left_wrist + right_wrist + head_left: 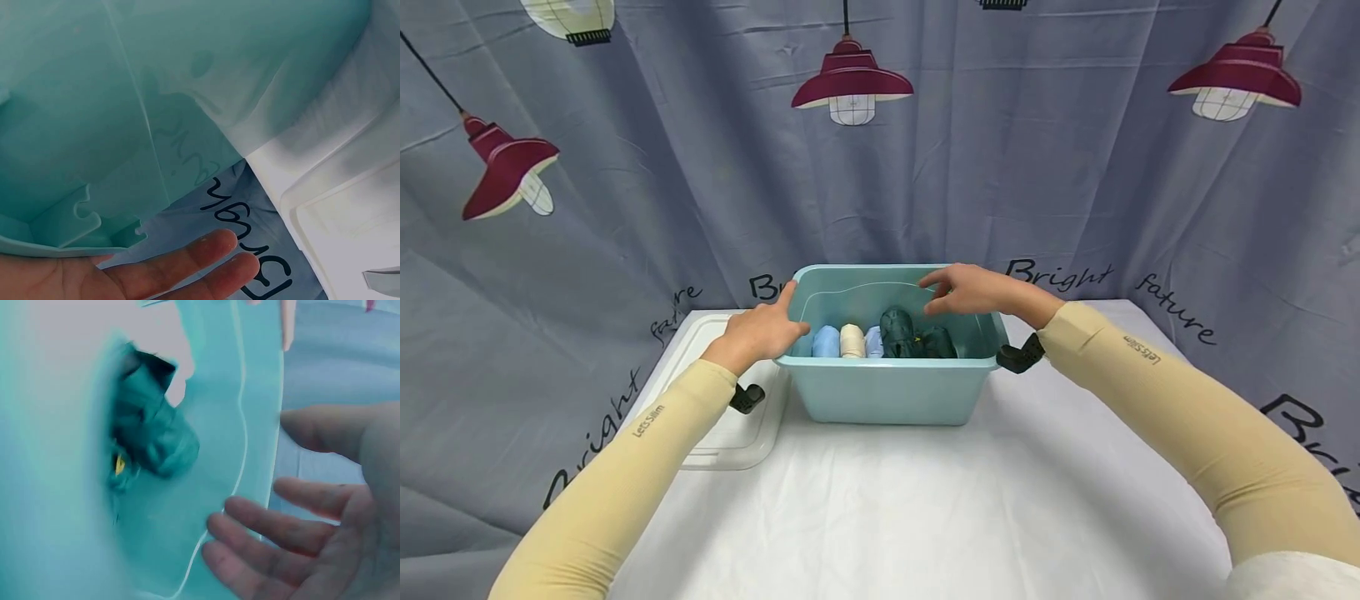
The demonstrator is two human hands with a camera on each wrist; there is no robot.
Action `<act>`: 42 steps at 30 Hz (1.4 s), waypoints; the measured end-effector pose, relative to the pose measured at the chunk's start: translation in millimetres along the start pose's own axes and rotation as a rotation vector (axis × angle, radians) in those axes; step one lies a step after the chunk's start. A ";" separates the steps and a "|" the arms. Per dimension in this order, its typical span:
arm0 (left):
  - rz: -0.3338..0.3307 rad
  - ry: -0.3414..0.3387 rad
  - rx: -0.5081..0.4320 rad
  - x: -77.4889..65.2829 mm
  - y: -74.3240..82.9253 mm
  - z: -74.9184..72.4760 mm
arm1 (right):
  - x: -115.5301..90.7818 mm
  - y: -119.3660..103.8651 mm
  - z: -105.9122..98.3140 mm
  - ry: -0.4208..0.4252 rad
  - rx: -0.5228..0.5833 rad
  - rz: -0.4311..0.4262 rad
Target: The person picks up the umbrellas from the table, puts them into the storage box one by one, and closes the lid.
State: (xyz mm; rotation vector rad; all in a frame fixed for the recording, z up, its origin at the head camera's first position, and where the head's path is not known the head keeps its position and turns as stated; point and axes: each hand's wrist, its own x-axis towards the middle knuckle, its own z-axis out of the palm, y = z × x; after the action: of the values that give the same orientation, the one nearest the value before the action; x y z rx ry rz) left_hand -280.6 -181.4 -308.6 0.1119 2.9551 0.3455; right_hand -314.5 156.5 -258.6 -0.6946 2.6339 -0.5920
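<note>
A light teal tub [891, 392] holds a row of soft rolled bundles. From the left come a pale blue roll [826, 342], a cream roll [852, 341] and another blue one, then a dark green bundle [897, 333] with a second dark green one [937, 342] beside it. My left hand [763, 333] is at the tub's left rim; in the left wrist view its fingers [206, 250] stretch out straight below the rim. Over the right back part of the tub hovers my right hand [973, 290], fingers loosely spread and nothing in them, as the right wrist view also shows.
A white lid [730, 442] lies flat on the table left of the tub, partly under the left forearm. White cloth [910, 517] covers the table. A grey-blue curtain [1000, 183] printed with lamps hangs close behind. Each wrist carries a small black device [1021, 355].
</note>
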 end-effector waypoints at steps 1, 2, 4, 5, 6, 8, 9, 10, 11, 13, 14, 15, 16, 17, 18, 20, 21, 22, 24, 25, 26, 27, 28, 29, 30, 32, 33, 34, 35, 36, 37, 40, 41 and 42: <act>0.000 0.000 -0.001 0.0 -0.5 0.2 | -3.0 1.1 0.0 0.025 -0.005 -0.008; -0.001 -0.003 -0.002 -0.2 -0.9 0.3 | -6.0 2.1 -0.1 0.045 -0.010 -0.013; -0.001 -0.007 -0.003 -0.4 -1.6 0.3 | -11.8 3.9 -0.3 0.077 -0.003 -0.013; -0.001 -0.010 -0.003 -0.3 -2.0 0.2 | -14.7 5.0 -0.4 0.091 0.001 -0.011; -0.001 -0.012 -0.004 -0.1 -2.2 -0.2 | -17.7 6.0 -0.6 0.105 0.002 -0.009; 0.004 -0.005 -0.007 0.6 -2.2 -1.3 | -22.7 8.9 -0.5 0.140 -0.003 -0.004; 0.007 0.000 -0.008 1.2 -2.2 -2.0 | -24.6 10.7 0.0 0.163 -0.004 -0.005; 0.009 0.005 -0.009 1.8 -2.1 -2.8 | -25.9 12.7 0.7 0.186 -0.011 -0.010; 0.010 0.011 -0.009 2.4 -2.1 -3.6 | -27.0 14.8 1.7 0.208 -0.019 -0.022; 0.012 0.021 -0.007 3.5 -2.0 -5.0 | -28.5 19.4 4.5 0.254 -0.026 -0.046; 0.012 0.021 -0.006 3.9 -2.1 -5.5 | -29.2 21.2 5.9 0.277 -0.025 -0.059; 0.012 0.021 -0.006 4.4 -2.1 -5.8 | -29.8 22.9 7.3 0.297 -0.026 -0.073; 0.012 0.022 -0.005 4.6 -2.2 -6.0 | -30.4 24.7 8.6 0.315 -0.030 -0.081; 0.010 0.018 -0.003 4.8 -2.5 -6.0 | -31.3 25.9 9.5 0.331 -0.032 -0.087; 0.010 0.016 -0.004 4.9 -2.9 -5.9 | -31.7 27.4 10.4 0.346 -0.036 -0.088; 0.008 0.012 -0.005 4.8 -3.7 -5.7 | -32.4 30.4 12.0 0.371 -0.054 -0.086; 0.008 0.011 -0.005 4.6 -4.0 -5.5 | -32.4 32.5 13.2 0.379 -0.069 -0.082; 0.007 0.009 -0.004 4.2 -4.3 -5.1 | -32.4 34.7 14.6 0.384 -0.081 -0.073; 0.007 0.006 -0.005 3.2 -4.4 -4.6 | -32.7 38.8 18.0 0.386 -0.101 -0.050; 0.007 0.006 -0.006 2.8 -4.2 -4.2 | -33.0 41.0 19.9 0.384 -0.108 -0.039; 0.007 0.005 -0.006 2.3 -4.0 -3.6 | -33.2 43.2 21.9 0.379 -0.109 -0.026; 0.008 0.006 -0.008 1.8 -4.0 -3.1 | -33.3 45.8 23.8 0.375 -0.110 -0.014; 0.008 0.007 -0.009 1.4 -3.9 -2.4 | -33.8 47.8 25.4 0.373 -0.109 0.001; 0.009 0.007 -0.013 1.2 -3.8 -1.9 | -34.2 50.1 26.8 0.375 -0.106 0.015; 0.009 0.005 -0.016 1.0 -3.8 -1.3 | -34.6 52.4 28.1 0.377 -0.100 0.026; 0.011 0.004 -0.021 0.4 -3.3 -0.5 | -35.4 56.4 30.3 0.381 -0.080 0.051; 0.013 0.003 -0.023 0.1 -2.9 -0.2 | -35.7 58.3 31.4 0.383 -0.067 0.066; 0.014 0.001 -0.024 -0.1 -2.5 0.2 | -36.0 59.7 32.5 0.384 -0.053 0.078; 0.012 -0.002 -0.023 -0.6 -2.1 0.4 | -36.0 60.8 33.7 0.384 -0.037 0.089; 0.012 -0.004 -0.020 -1.0 -1.8 0.8 | -36.3 61.6 34.9 0.383 -0.019 0.096; 0.011 -0.004 -0.016 -1.2 -1.8 0.1 | -35.7 62.3 35.7 0.385 -0.002 0.102; 0.010 -0.005 0.002 -1.4 -1.6 -0.9 | -35.6 64.7 40.3 0.391 0.067 0.111; 0.012 -0.008 0.006 -1.4 -1.5 -1.0 | -36.3 65.6 42.3 0.391 0.099 0.113; 0.016 -0.010 0.008 -1.4 -1.1 -1.4 | -37.3 66.9 44.3 0.391 0.135 0.117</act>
State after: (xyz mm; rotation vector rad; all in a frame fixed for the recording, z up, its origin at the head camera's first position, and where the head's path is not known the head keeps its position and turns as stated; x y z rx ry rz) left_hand -279.5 -182.9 -307.3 0.1386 2.9471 0.3348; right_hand -290.5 215.8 -319.7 -0.4141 2.9253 -0.9431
